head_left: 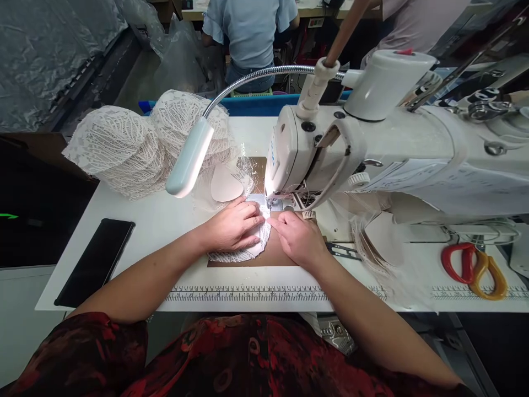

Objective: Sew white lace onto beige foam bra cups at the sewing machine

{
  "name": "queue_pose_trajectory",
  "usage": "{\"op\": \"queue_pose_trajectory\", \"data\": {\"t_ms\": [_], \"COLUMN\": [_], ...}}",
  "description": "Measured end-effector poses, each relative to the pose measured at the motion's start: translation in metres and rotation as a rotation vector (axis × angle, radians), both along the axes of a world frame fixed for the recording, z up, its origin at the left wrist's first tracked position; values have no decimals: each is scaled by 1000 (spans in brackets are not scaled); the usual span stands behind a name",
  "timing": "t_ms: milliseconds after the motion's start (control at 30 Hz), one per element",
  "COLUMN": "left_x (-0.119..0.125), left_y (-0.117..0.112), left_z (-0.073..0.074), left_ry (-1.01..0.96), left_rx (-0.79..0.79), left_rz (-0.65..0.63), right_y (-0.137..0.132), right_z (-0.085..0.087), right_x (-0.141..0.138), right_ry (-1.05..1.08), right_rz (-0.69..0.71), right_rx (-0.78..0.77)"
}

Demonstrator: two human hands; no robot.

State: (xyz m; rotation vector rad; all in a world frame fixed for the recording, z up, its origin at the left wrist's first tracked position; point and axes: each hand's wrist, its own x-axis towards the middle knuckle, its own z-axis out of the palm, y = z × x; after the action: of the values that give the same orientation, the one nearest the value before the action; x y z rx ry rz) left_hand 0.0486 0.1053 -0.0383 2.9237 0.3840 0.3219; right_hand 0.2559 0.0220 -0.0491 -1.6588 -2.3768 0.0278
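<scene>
A white lace cup piece (252, 251) lies under the needle area of the sewing machine (285, 160), lit by its lamp. My left hand (233, 225) rests palm down on the piece, fingers stretched out and slightly apart. At the right edge of the same piece, my right hand (300, 237) has its fingers curled, with thumb and index finger pinching the lace edge near the presser foot (275, 204). Just beyond my left fingers sits a smooth pale cup (226, 183) with lace around it. The needle tip itself is too small to make out.
Stacked lace pieces (124, 146) stand at the back left. A black phone (96, 262) lies on the left of the table. More cups (384, 240), thread snips (342, 251) and red-and-yellow scissors (473, 270) are at right. A lamp (190, 157) overhangs; a person (250, 33) sits beyond.
</scene>
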Motion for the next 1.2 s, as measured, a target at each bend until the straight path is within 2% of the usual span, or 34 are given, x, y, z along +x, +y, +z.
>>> {"op": "queue_pose_trajectory", "data": {"t_ms": [200, 433, 633, 800, 1000, 1200], "left_x": [-1, 3, 4, 5, 6, 1], "left_y": [2, 2, 0, 0, 4, 8], "left_z": [-4, -4, -4, -1, -2, -1], "left_ry": [-66, -114, -78, -57, -60, -13], "left_rx": [-49, -89, -37, 66, 54, 55], "left_rz": [18, 107, 157, 66, -71, -112], "right_y": [-1, 7, 4, 0, 0, -1], "right_z": [0, -7, -6, -3, -4, -3], "right_x": [-5, -8, -5, -2, -1, 0], "right_ry": [-101, -96, -73, -30, 14, 11], "right_rz": [-39, -78, -62, 1, 5, 16], "right_rx": [21, 85, 87, 66, 53, 52]}}
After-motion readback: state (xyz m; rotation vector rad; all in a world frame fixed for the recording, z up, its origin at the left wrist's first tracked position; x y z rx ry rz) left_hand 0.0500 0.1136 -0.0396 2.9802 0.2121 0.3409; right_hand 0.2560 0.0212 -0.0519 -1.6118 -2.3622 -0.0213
